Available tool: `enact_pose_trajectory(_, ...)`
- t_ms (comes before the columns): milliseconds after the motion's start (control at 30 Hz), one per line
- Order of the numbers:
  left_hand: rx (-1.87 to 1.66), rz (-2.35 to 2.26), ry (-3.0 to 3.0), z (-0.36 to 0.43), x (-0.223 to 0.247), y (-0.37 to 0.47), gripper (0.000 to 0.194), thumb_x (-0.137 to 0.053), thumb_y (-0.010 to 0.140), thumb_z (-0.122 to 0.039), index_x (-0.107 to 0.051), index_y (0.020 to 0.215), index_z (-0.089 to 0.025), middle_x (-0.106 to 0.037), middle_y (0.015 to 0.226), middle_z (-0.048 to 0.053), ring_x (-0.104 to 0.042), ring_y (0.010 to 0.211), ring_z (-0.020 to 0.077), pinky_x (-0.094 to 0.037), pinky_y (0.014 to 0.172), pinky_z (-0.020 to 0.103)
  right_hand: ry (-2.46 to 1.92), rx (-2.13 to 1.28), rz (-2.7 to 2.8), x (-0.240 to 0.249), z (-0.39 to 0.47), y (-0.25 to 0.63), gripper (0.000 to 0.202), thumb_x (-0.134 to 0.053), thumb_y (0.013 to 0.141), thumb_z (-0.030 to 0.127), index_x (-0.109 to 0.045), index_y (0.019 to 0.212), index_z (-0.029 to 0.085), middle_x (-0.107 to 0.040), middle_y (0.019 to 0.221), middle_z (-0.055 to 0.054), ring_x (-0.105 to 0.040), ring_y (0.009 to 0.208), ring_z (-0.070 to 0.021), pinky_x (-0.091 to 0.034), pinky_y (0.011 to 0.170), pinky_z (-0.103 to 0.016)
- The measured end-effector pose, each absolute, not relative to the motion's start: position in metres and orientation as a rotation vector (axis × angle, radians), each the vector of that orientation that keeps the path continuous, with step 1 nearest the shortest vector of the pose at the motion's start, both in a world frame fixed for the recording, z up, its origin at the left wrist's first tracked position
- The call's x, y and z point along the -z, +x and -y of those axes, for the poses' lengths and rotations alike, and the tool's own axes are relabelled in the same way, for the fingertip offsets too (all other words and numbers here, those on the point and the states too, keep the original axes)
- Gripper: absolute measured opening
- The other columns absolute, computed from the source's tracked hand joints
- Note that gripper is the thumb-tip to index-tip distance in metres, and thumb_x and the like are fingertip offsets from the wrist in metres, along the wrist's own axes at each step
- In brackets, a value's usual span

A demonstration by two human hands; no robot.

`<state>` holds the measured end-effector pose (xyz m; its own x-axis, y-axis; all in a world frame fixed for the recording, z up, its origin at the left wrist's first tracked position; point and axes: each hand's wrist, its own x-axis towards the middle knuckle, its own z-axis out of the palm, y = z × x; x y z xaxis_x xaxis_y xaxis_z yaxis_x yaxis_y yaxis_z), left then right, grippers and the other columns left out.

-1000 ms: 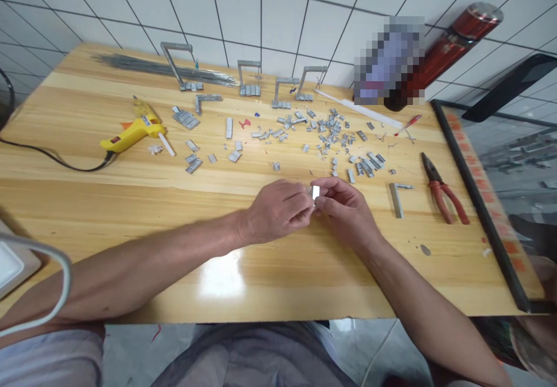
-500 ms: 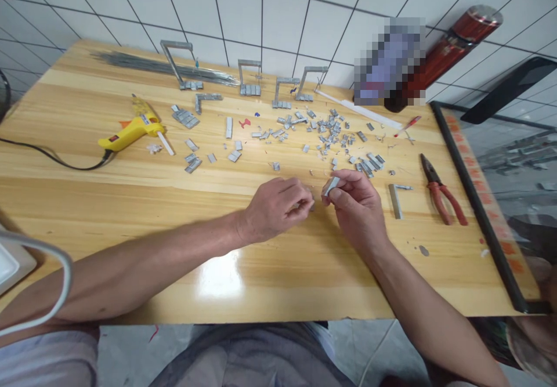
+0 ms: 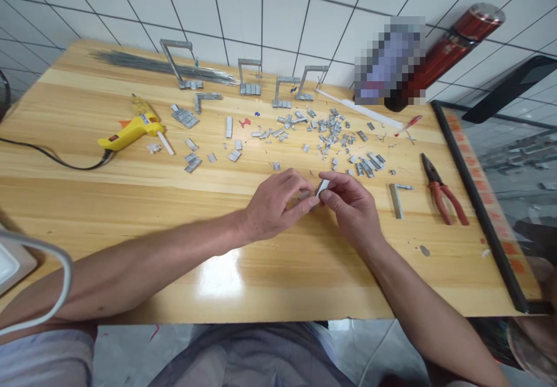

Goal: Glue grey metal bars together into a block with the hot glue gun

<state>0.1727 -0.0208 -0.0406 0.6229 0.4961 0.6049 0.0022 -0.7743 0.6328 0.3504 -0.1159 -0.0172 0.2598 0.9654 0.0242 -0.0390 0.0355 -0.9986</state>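
Observation:
My right hand (image 3: 354,204) pinches a short, light grey metal strip (image 3: 322,187) between thumb and fingers, tilted upward over the table. My left hand (image 3: 278,204) comes in from the other side, its thumb tip against or very close to the strip's lower end. A small grey piece (image 3: 305,195) shows between the left thumb and index finger, partly hidden by them. Beyond the hands lie many loose grey metal pieces (image 3: 333,129) and a row of short strips (image 3: 369,165). An L-shaped grey piece (image 3: 395,201) rests to the right of my right hand.
Red-handled pliers (image 3: 440,192) lie at right, near a black-edged glass panel (image 3: 472,201). A yellow glue gun (image 3: 133,133) with its cord is at left. Several grey frames (image 3: 250,89) stand along the back beside thin wires (image 3: 130,62). A red flask (image 3: 452,50) stands back right.
My right hand has moved slightly left with the strip, bringing it to the left fingers. The left hand has uncurled somewhat, its thumb and index finger now reaching right.

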Motion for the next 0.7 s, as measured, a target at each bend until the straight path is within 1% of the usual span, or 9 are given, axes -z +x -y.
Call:
enact_pose_trajectory(67, -1.043, -0.404, 2.28, 0.021, 0.041, 0.173, 0.019, -0.059, 0.106, -0.039, -0.06, 0.099, -0.02, -0.068, 0.088, 0.001, -0.063, 0.076, 0.0151, -0.047, 0.07, 0.029, -1.291, -1.005, 1.043, 0.016, 0.117, 0.348, 0.033, -0.087, 0.084, 0.042, -0.076, 0.113, 0.032, -0.063, 0.086, 0.002, -0.063, 0.073, -0.0139, -0.057, 0.071, -0.031)
enact_pose_trajectory(133, -0.987, -0.404, 2.308, 0.022, 0.04, 0.172, 0.02, -0.053, 0.108, -0.035, -0.059, 0.095, -0.021, -0.067, 0.083, 0.0, -0.062, 0.072, 0.0151, -0.046, 0.07, 0.03, -1.304, -1.017, 1.053, 0.015, 0.117, 0.347, 0.036, -0.087, 0.084, 0.045, -0.075, 0.113, 0.03, -0.067, 0.089, 0.0, -0.064, 0.076, -0.0147, -0.058, 0.072, -0.032)
enact_pose_trajectory(200, -0.96, -0.381, 2.317, 0.023, 0.039, 0.172, 0.022, -0.047, 0.109, -0.03, -0.056, 0.09, -0.022, -0.064, 0.079, 0.0, -0.06, 0.07, 0.0151, -0.045, 0.069, 0.031, -1.307, -1.043, 1.04, 0.016, 0.118, 0.346, 0.037, -0.088, 0.082, 0.047, -0.074, 0.11, 0.028, -0.069, 0.09, -0.001, -0.064, 0.078, -0.0152, -0.057, 0.073, -0.032)
enact_pose_trajectory(300, -0.981, -0.39, 2.244, 0.023, 0.036, 0.172, 0.022, -0.047, 0.107, -0.028, -0.052, 0.087, -0.022, -0.06, 0.077, -0.001, -0.055, 0.068, 0.0141, -0.044, 0.066, 0.029, -1.3, -1.082, 1.046, 0.02, 0.117, 0.347, 0.035, -0.088, 0.081, 0.048, -0.074, 0.104, 0.025, -0.07, 0.086, -0.001, -0.064, 0.077, -0.0151, -0.056, 0.072, -0.031)
enact_pose_trajectory(467, -1.125, -0.626, 1.898, 0.018, 0.033, 0.171, 0.02, -0.052, 0.108, -0.033, -0.052, 0.091, -0.022, -0.055, 0.078, -0.002, -0.052, 0.07, 0.0127, -0.046, 0.066, 0.027, -1.296, -1.109, 1.059, 0.02, 0.117, 0.348, 0.03, -0.087, 0.084, 0.043, -0.077, 0.106, 0.026, -0.071, 0.085, 0.0, -0.063, 0.074, -0.014, -0.054, 0.072, -0.031)
enact_pose_trajectory(567, -1.117, -0.711, 1.798, 0.017, 0.031, 0.171, 0.02, -0.051, 0.109, -0.037, -0.054, 0.096, -0.022, -0.058, 0.081, -0.001, -0.053, 0.069, 0.0126, -0.047, 0.064, 0.026, -1.329, -1.109, 1.05, 0.019, 0.116, 0.348, 0.032, -0.087, 0.084, 0.045, -0.076, 0.107, 0.025, -0.07, 0.084, 0.0, -0.064, 0.075, -0.0145, -0.054, 0.072, -0.031)
enact_pose_trajectory(700, -0.915, -0.6, 1.994, 0.024, 0.028, 0.171, 0.031, -0.06, 0.103, -0.043, -0.056, 0.083, -0.02, -0.058, 0.072, -0.003, -0.053, 0.065, 0.0117, -0.044, 0.062, 0.026, -1.323, -1.104, 1.048, 0.023, 0.117, 0.349, 0.037, -0.088, 0.081, 0.047, -0.071, 0.105, 0.024, -0.07, 0.086, -0.001, -0.065, 0.078, -0.0149, -0.055, 0.073, -0.03)
